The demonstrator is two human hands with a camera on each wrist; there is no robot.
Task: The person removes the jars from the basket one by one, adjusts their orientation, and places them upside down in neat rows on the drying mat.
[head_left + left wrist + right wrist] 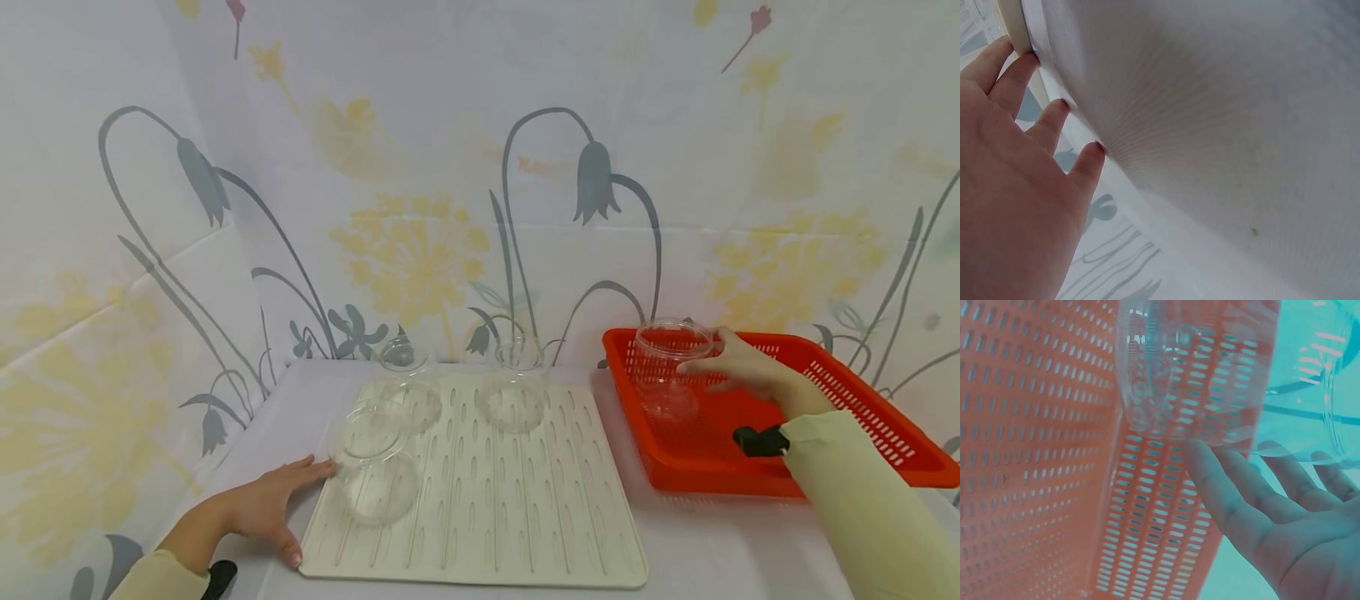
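Note:
At the left edge of the ribbed cream drainer tray [525, 517], my left hand [266, 504] rests with fingers spread, its fingertips touching the edge in the left wrist view. Three clear jars stand on this tray: a front-left jar [378, 492], a back-left jar [414, 404] and a back-middle jar [513, 408]. My right hand [750, 373] grips another clear jar [667, 375] by its side, at the left part of the red basket [720, 483]. The right wrist view shows the fingers [1222, 494] along this jar's wall. Whether its base touches the basket I cannot tell.
The basket has slotted walls and stands to the right of the tray, with a gap between them. A white cloth [705, 550] covers the table. Behind and at the left hangs a flower-printed curtain [450, 125].

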